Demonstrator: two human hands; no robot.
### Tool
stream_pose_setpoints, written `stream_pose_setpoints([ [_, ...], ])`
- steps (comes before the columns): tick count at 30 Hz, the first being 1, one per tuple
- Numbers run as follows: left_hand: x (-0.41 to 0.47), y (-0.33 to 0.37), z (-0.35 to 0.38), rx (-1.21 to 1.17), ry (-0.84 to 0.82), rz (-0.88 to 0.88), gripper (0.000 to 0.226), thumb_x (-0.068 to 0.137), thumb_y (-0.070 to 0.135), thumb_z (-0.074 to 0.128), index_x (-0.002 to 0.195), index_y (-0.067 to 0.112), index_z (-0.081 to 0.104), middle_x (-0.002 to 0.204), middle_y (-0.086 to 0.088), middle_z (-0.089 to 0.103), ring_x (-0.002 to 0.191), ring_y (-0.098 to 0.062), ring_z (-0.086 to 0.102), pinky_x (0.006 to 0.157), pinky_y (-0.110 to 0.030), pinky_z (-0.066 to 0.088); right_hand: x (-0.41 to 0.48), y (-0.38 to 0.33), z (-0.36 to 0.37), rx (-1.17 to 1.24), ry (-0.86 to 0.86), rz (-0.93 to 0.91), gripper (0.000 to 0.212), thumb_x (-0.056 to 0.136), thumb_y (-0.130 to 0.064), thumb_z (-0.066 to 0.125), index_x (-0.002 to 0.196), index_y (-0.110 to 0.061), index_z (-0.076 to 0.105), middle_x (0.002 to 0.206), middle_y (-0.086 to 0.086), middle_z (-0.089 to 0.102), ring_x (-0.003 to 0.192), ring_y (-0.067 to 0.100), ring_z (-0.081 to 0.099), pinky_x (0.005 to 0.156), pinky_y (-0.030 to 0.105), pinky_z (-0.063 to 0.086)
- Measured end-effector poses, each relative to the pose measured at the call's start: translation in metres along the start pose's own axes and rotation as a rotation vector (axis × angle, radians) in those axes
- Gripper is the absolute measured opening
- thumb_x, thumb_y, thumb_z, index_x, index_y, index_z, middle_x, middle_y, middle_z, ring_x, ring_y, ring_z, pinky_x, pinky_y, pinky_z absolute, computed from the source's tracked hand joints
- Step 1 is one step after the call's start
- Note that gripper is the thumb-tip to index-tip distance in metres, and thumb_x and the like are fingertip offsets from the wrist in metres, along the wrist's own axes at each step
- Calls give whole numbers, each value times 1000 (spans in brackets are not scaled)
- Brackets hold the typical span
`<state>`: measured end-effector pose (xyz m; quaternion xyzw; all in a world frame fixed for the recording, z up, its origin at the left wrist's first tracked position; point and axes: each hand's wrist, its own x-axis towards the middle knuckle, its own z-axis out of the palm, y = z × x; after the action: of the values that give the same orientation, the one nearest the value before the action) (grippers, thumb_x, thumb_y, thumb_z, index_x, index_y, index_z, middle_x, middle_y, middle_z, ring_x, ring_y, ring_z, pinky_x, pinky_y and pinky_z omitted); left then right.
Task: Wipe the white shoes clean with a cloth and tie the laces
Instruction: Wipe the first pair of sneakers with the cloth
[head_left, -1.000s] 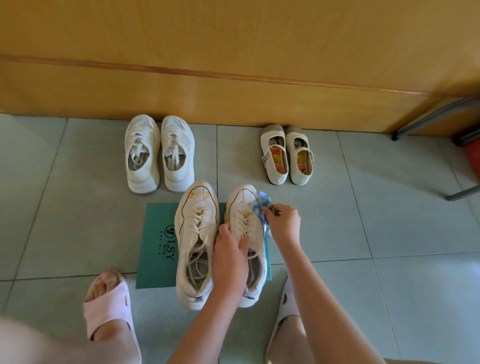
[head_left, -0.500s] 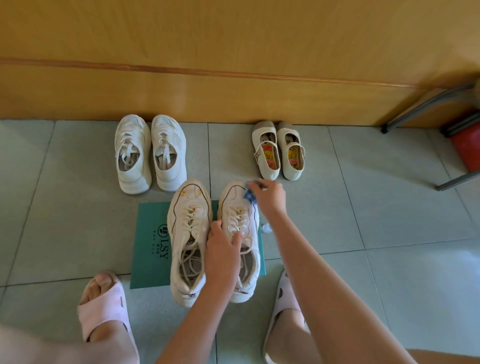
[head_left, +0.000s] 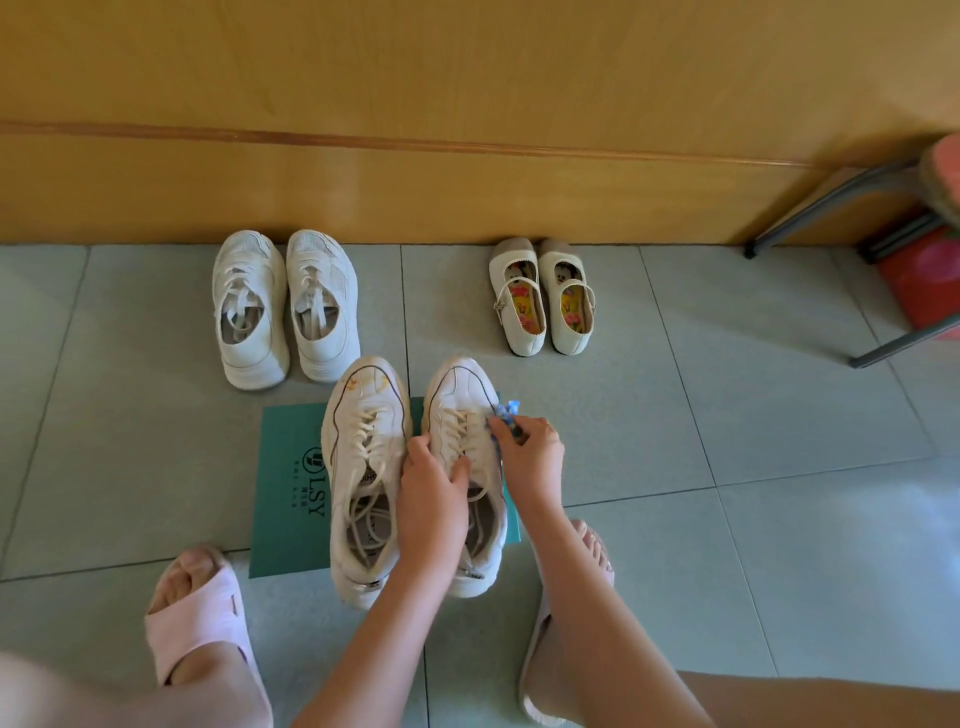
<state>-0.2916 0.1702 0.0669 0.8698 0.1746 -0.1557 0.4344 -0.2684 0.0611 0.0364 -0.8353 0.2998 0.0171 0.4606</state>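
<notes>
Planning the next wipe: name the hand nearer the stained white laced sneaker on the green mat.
Left. The left hand grips the neighbouring white sneaker, beside the stained sneaker; the right hand pinches a blue cloth at that neighbour's far edge.

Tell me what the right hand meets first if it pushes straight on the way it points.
Probably the toe of the white sneaker just ahead of the right hand and its blue cloth; depth is unclear.

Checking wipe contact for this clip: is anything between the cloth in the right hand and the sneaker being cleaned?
Nothing visible does. The right hand pinches the blue cloth against the outer edge of the right-hand sneaker; the left hand holds that sneaker over its laces, behind the cloth, not in its way.
</notes>
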Motion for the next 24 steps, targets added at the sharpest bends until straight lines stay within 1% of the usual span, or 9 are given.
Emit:
stream_pose_setpoints([
  [3, -1, 1, -1, 7, -2, 6, 48, 92, 29, 56, 132, 7, 39, 128, -13, 53, 116, -27, 53, 88, -33, 44, -12, 7, -11, -1, -89, 85, 43, 89, -25, 64, 51, -18, 45, 52, 0, 48, 47, 10, 41, 39, 10, 29],
  [8, -3, 6, -3, 25, -76, -18, 60, 94, 42, 48, 141, 9, 31, 135, -13, 50, 121, -27, 50, 94, -37, 43, -17, 7, -39, 174, -351, 209, 31, 91, -22, 60, 61, -13, 59, 48, -4, 54, 43, 3, 49, 45, 12, 38],
  [11, -8, 9, -3, 79, -90, 22, 73, 85, 54, 55, 142, 13, 31, 132, -9, 52, 119, -25, 52, 92, -35, 47, 6, -5, -37, 195, -148, 117, 17, 90, -26, 61, 79, -16, 69, 64, -1, 66, 53, 6, 53, 57, 20, 48],
  [12, -10, 11, -3, 114, -89, 36, 78, 82, 54, 59, 143, 14, 29, 133, -8, 51, 120, -25, 51, 89, -34, 46, 13, -10, -33, 172, -76, 74, 14, 90, -27, 62, 85, -16, 70, 70, 2, 68, 55, 7, 53, 56, 17, 47],
  [14, -13, 12, -2, 177, -79, 56, 85, 79, 50, 66, 144, 13, 25, 134, -7, 49, 121, -24, 48, 83, -32, 42, 20, -20, -22, 99, -85, 15, 16, 89, -26, 62, 91, -12, 71, 74, 4, 68, 54, 4, 52, 47, 8, 40],
  [16, -12, 12, -3, 180, -72, 58, 82, 79, 44, 68, 143, 12, 27, 130, -7, 52, 118, -24, 49, 80, -31, 42, 22, -23, -10, 15, -168, 8, 18, 88, -24, 63, 83, -9, 70, 74, 8, 66, 57, 10, 52, 45, 11, 37],
  [19, -9, 12, -4, 196, -69, 53, 73, 82, 36, 66, 140, 8, 31, 128, -10, 54, 116, -26, 52, 84, -32, 43, 16, -15, -1, -67, -133, -21, 32, 86, -27, 65, 56, -23, 52, 77, 13, 57, 64, 18, 47, 47, 18, 29],
  [22, -10, 11, -5, 174, -59, 65, 67, 85, 30, 63, 140, 9, 32, 128, -12, 55, 117, -28, 52, 88, -34, 42, -1, -8, -3, -54, -110, -39, 43, 87, -23, 65, 51, -27, 41, 77, 8, 51, 59, 14, 41, 45, 13, 27],
  [24, -9, 9, -5, 144, -54, 62, 64, 85, 28, 62, 139, 9, 34, 126, -12, 57, 116, -29, 54, 89, -35, 43, -13, -7, -9, -31, -115, -40, 42, 87, -18, 64, 51, -18, 44, 68, 6, 47, 53, 10, 37, 44, 12, 32],
])
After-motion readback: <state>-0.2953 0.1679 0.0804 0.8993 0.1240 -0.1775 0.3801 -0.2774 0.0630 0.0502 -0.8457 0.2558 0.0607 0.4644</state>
